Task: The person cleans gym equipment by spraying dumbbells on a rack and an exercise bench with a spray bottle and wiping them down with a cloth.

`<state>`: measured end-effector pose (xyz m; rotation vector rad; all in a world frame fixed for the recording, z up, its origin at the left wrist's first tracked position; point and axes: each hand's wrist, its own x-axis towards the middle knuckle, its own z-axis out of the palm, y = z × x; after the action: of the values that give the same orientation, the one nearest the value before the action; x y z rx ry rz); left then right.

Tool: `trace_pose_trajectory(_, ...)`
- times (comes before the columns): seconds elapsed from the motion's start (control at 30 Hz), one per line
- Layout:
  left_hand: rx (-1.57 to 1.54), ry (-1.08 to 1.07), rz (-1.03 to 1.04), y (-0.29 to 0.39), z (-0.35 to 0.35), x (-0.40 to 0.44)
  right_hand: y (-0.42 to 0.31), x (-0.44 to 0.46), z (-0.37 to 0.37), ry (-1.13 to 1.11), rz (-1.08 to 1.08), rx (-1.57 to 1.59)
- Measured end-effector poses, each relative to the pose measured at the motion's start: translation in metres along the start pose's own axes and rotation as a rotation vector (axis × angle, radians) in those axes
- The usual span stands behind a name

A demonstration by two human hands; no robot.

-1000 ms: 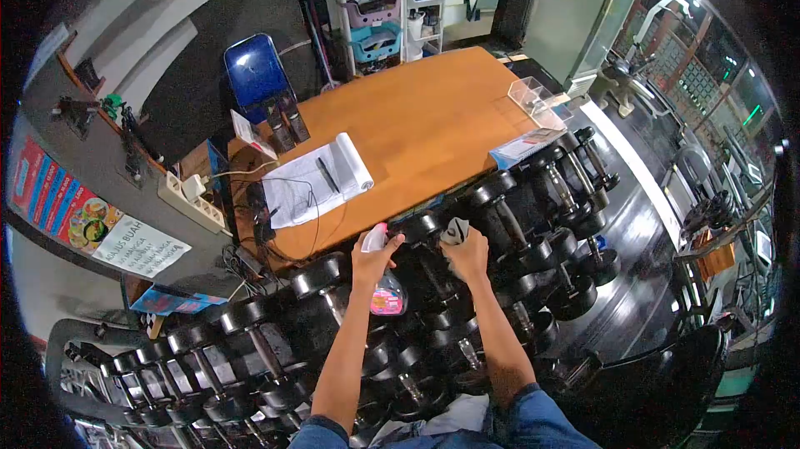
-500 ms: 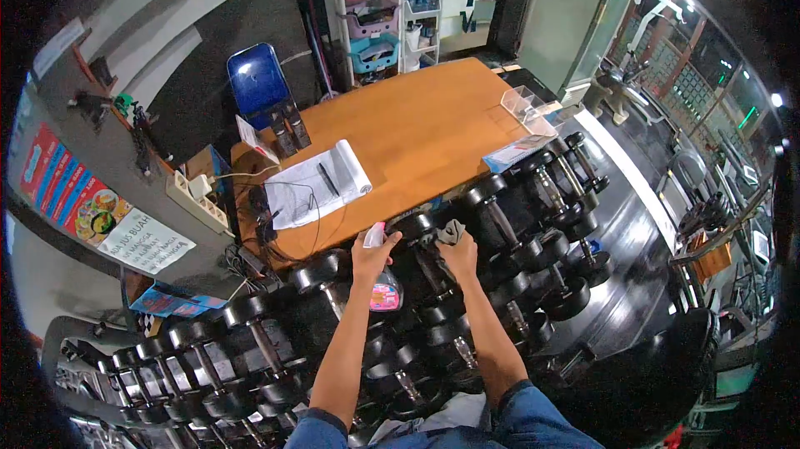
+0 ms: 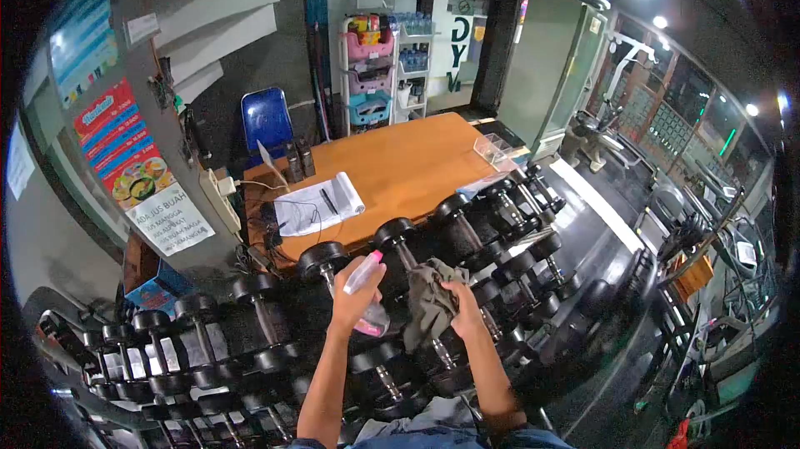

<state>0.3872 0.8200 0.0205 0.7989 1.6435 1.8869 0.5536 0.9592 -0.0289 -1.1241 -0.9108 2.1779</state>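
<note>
My left hand (image 3: 354,297) is wrapped round the neck of a spray bottle (image 3: 373,321) with a pink-tipped white trigger head and a pink label on its clear body. In my right hand (image 3: 463,307) a crumpled grey-green cloth (image 3: 432,302) hangs down, its folds spread in front of the dumbbells. Behind the cloth, a black dumbbell (image 3: 395,234) lies on the rack, partly covered. Another dumbbell (image 3: 323,259) rests just beyond my left hand.
Rows of dumbbells (image 3: 265,316) run along the rack below a wooden desk (image 3: 400,157). A notepad (image 3: 312,211) with a pen lies on the desk. Behind stand a blue chair (image 3: 267,120) and a shelf with baskets (image 3: 369,74). Gym machines (image 3: 692,232) are at right.
My view has tilted up. My right hand has drawn back from the dumbbell, and the cloth, bunched before, now hangs spread out. My left hand still holds the spray bottle, now lower and tilted.
</note>
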Motion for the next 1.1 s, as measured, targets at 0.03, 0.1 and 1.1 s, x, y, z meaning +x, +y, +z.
trace_pose_trajectory(0.03,-0.002,-0.011,0.007,0.000,-0.001,-0.011,0.003,-0.016,-0.006,-0.060,0.037,0.128)
trace_pose_trajectory(0.1,-0.017,-0.095,0.013,0.002,-0.001,-0.030,0.004,-0.047,-0.014,-0.177,-0.024,0.058)
trace_pose_trajectory(1.1,0.182,-0.061,0.126,0.064,0.166,-0.324,0.043,-0.302,-0.212,-0.372,-0.357,0.032)
